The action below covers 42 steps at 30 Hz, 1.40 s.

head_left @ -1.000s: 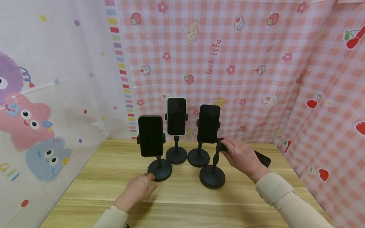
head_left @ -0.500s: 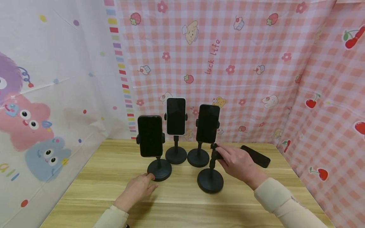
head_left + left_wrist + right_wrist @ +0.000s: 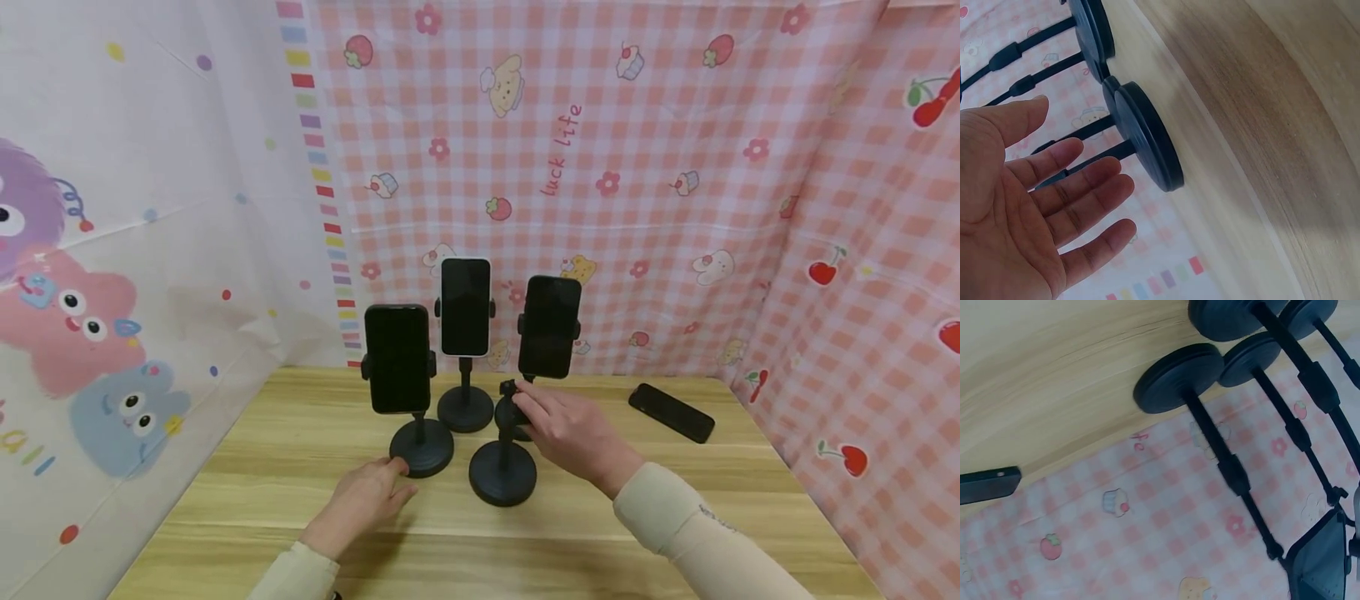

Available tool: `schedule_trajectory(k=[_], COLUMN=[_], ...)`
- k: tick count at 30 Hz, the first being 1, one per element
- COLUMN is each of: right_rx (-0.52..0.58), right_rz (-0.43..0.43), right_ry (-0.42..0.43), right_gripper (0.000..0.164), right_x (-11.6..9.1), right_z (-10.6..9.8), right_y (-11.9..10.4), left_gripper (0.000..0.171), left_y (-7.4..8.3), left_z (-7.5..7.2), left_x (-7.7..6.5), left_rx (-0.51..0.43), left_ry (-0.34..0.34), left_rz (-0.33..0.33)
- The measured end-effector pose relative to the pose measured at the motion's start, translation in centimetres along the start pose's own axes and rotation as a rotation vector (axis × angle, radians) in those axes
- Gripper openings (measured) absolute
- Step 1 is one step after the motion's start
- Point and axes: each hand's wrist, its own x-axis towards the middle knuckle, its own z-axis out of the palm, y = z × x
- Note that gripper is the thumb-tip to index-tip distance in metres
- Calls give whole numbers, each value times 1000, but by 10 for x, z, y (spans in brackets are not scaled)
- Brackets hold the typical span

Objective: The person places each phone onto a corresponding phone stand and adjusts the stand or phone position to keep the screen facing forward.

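Note:
My right hand (image 3: 573,433) grips the upper part of a black phone stand (image 3: 502,477) that carries no phone; its clamp is mostly hidden by the fingers. Behind it, three similar stands hold phones upright: a black phone (image 3: 397,358) at left, a white-framed phone (image 3: 466,307) in the middle and another black phone (image 3: 550,327) at right. My left hand (image 3: 363,500) lies beside the left stand's round base (image 3: 422,448). Seen in the left wrist view, the left palm (image 3: 1016,212) faces up with loosely bent fingers and nothing in it.
A loose black phone (image 3: 672,412) lies flat on the wooden table (image 3: 720,517), back right. Checked pink cloth (image 3: 600,167) hangs behind the table and on the right; a white cartoon cloth (image 3: 187,250) hangs on the left.
My right hand has moved the phoneless stand left and slightly nearer, in front of the right-hand phone stand. The loose phone has come fully into sight. My left hand has stayed put.

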Motion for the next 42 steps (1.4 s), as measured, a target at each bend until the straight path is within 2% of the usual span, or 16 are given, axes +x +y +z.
schedule_trajectory(k=[6, 12, 20, 25, 31, 37, 42], right_rx=[43, 122, 246, 270, 309, 331, 366], right_rz=[49, 87, 183, 220, 228, 226, 293], right_ry=[-51, -110, -336, -404, -412, -360, -335], right_gripper=[45, 39, 23, 21, 25, 37, 53], right_x=[15, 27, 55, 64, 60, 50, 45], right_z=[7, 3, -16, -19, -19, -17, -19], right_y=[-3, 1, 11, 12, 13, 15, 16], left_gripper=[28, 28, 28, 27, 26, 25, 28], left_y=[0, -1, -1, 0, 2, 2, 3], left_z=[2, 3, 4, 2, -1, 0, 1], left_x=[1, 2, 2, 1, 0, 0, 2], left_rx=[-9, -6, -3, 0, -5, -3, 11], left_ry=[-20, -36, -36, -32, -24, -20, -39], left_rz=[-15, -33, -30, -21, -21, -19, -24])
